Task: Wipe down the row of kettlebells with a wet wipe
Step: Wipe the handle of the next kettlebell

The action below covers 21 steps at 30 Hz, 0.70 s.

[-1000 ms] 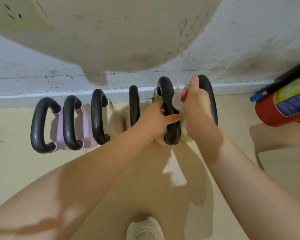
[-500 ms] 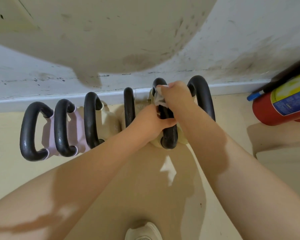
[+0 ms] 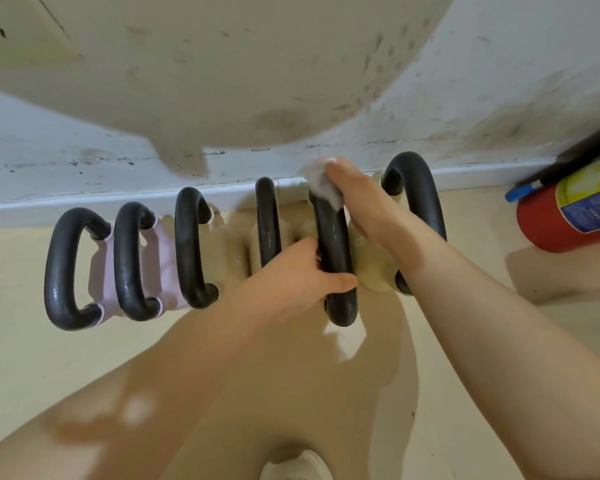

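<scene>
Several kettlebells with black handles stand in a row on the floor along the wall. The two at the left have pink bodies (image 3: 104,271), the others cream bodies (image 3: 371,268). My left hand (image 3: 291,275) grips the near part of one black handle (image 3: 333,247), second from the right. My right hand (image 3: 364,199) presses a white wet wipe (image 3: 321,183) onto the far top of that same handle. The rightmost handle (image 3: 420,192) stands just behind my right wrist.
A red fire extinguisher (image 3: 568,216) with a blue and yellow label lies on the floor at the right. A scuffed white wall with a skirting board (image 3: 84,199) runs behind the row. The toe of a pale shoe (image 3: 295,465) shows at the bottom edge.
My right hand with the wipe has moved from the rightmost handle to the far top of the handle that my left hand holds. The left hand has kept its grip.
</scene>
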Each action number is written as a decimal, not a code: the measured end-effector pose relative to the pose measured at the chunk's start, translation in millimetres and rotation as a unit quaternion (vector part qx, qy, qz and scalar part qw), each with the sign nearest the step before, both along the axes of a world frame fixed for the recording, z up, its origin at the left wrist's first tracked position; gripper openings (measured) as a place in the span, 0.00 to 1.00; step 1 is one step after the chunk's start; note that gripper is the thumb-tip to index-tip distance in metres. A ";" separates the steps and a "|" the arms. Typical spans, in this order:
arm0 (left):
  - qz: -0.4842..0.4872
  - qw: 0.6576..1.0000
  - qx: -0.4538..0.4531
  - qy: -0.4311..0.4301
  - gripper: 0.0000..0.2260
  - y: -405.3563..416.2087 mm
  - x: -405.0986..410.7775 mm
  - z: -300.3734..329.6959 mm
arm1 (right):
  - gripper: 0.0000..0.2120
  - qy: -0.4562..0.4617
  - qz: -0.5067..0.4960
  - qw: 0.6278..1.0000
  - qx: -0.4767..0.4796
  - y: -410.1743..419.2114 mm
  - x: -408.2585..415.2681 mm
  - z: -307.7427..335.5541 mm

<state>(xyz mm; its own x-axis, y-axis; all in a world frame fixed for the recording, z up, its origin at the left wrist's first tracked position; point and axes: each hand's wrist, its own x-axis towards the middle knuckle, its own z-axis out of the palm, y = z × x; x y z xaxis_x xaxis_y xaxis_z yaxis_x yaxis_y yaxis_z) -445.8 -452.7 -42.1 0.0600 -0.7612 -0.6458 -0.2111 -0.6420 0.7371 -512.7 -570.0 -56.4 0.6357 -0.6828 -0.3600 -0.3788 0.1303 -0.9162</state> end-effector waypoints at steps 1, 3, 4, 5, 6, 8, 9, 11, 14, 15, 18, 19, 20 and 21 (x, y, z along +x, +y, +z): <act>-0.003 1.000 0.000 -0.003 0.19 3.7 -0.7 -1.1 | 0.16 0.018 -0.013 1.000 0.017 -1.6 -1.7 -1.5; -0.005 1.000 -0.008 -0.011 0.20 6.9 -2.0 -1.6 | 0.15 0.061 -0.055 0.995 0.052 -4.8 -2.1 -3.9; -0.004 1.000 -0.012 -0.014 0.19 7.1 -2.5 -1.9 | 0.16 0.066 -0.055 0.995 0.054 -4.4 -0.9 -3.6; -0.004 1.000 -0.016 -0.017 0.19 6.9 -2.8 -1.7 | 0.17 0.059 -0.039 0.997 0.038 -1.7 0.7 -1.2; -0.009 0.999 -0.020 -0.025 0.18 6.4 -2.8 -1.1 | 0.17 0.040 -0.015 0.999 0.017 -0.5 1.9 0.2; -0.019 0.998 -0.025 -0.049 0.16 6.2 -2.8 0.7 | 0.12 -0.013 0.014 1.000 -0.013 2.6 0.0 3.4; -0.018 0.998 -0.027 -0.055 0.16 6.0 -2.8 1.8 | 0.12 -0.027 0.011 1.000 -0.007 4.2 -0.6 5.4; -0.008 0.998 -0.031 -0.061 0.15 4.8 -4.1 3.4 | 0.14 0.008 -0.019 1.000 0.013 1.8 -1.2 4.0; 0.010 0.997 -0.036 -0.062 0.12 1.9 -8.5 5.4 | 0.12 0.100 0.010 0.994 -0.040 -8.4 5.0 7.1; 0.011 0.997 -0.040 -0.059 0.11 -0.4 -9.7 6.0 | 0.11 0.136 0.076 0.979 -0.130 -11.3 8.5 8.8; 0.021 0.997 -0.049 -0.057 0.11 -8.4 -12.7 6.6 | 0.12 0.241 0.226 0.871 -0.364 -18.5 18.6 9.6; 0.028 0.997 -0.047 -0.058 0.13 -11.7 -14.0 5.9 | 0.11 0.262 0.254 0.845 -0.391 -24.8 18.9 9.5; 0.032 0.997 -0.045 -0.061 0.14 -15.0 -15.7 5.1 | 0.10 0.277 0.262 0.844 -0.378 -32.4 18.6 10.2; 0.032 0.996 -0.043 -0.069 0.14 -17.5 -17.2 5.0 | 0.09 0.284 0.269 0.844 -0.368 -37.4 18.4 12.2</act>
<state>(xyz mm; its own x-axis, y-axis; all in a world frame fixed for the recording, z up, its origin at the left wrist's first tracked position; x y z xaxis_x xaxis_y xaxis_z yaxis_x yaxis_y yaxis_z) -463.1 -470.2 -37.0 0.1931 -0.8049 -0.5611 -0.2748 -0.5934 0.7566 -494.3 -607.5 -44.1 0.7925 -0.5223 -0.3149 -0.6072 -0.7247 -0.3259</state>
